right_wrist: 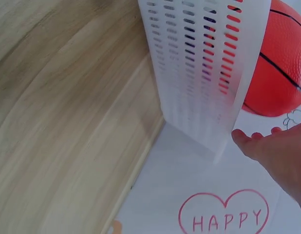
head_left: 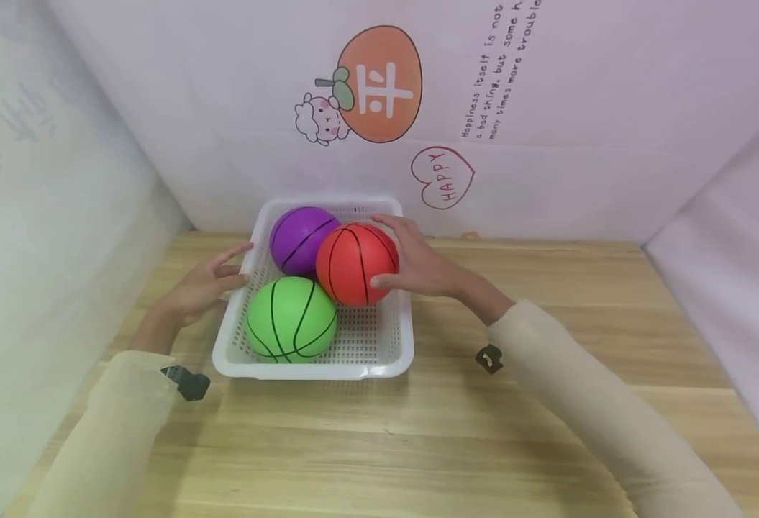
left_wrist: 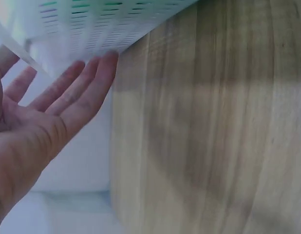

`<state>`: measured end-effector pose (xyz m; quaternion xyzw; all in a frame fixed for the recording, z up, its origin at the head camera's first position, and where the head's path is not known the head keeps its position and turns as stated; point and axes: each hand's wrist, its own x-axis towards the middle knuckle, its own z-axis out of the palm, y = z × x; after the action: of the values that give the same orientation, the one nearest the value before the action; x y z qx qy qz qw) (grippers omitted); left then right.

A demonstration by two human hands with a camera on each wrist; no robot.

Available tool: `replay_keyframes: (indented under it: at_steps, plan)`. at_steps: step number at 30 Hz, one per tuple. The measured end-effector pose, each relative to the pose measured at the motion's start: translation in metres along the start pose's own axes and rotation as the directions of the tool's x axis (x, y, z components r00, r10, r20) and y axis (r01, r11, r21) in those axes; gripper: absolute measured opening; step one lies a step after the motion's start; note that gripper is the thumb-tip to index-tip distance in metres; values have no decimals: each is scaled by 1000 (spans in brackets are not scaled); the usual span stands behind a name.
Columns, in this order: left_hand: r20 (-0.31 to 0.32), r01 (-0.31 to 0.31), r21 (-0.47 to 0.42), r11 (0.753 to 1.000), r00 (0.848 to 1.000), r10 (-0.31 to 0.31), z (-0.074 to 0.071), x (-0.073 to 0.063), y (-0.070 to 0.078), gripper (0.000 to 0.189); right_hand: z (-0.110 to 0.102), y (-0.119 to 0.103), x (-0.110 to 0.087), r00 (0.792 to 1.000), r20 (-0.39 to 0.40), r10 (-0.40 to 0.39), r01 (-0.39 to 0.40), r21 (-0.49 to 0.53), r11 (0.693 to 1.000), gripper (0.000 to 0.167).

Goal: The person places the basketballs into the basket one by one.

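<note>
A white plastic basket (head_left: 392, 360) with slotted walls holds a purple ball (head_left: 298, 237), a red ball (head_left: 353, 262) and a green ball (head_left: 291, 316), all with black basketball lines. My left hand (head_left: 201, 291) is at the basket's left side, fingers spread and loosely bent along the rim and outer wall. In the left wrist view, its fingertips lie close against the slotted wall. Over the right rim, my right hand (head_left: 424, 262) spans the red ball, thumb in front and fingers at the far side. Whether it presses the ball is unclear.
The basket stands on a wooden table (head_left: 547, 345), near the back edge. Behind it hangs a white cloth (head_left: 560, 173) printed with an orange fruit (head_left: 382, 86) and a red heart (head_left: 444, 178). White cloth also closes off the left and right sides.
</note>
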<state>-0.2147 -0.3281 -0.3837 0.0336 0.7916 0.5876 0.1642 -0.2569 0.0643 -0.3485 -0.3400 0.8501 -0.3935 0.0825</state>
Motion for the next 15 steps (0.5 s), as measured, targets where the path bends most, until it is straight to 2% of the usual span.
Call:
replay_keyframes:
  at_steps: [4, 6, 9, 11, 15]
  plan:
    - [-46, -34, 161, 986, 998, 42, 0, -1, 4, 68, -4, 7, -11, 999, -30, 23, -23, -5, 1000, 92]
    - [-87, -52, 266, 963, 993, 78, 2, -4, 8, 65, -7, 13, -17, 999, -43, 30, -30, -1, 1000, 89]
    - [-149, -73, 424, 903, 978, 149, 5, -8, 12, 60, -13, 22, -29, 997, -58, 56, -55, 19, 998, 83]
    - [-185, -86, 513, 854, 960, 208, 8, -11, 16, 56, -18, 28, -38, 995, -68, 79, -76, 38, 996, 78]
    - [-184, -165, 596, 786, 924, 334, 13, -16, 22, 49, -26, 37, -57, 990, -88, 113, -110, 37, 993, 71]
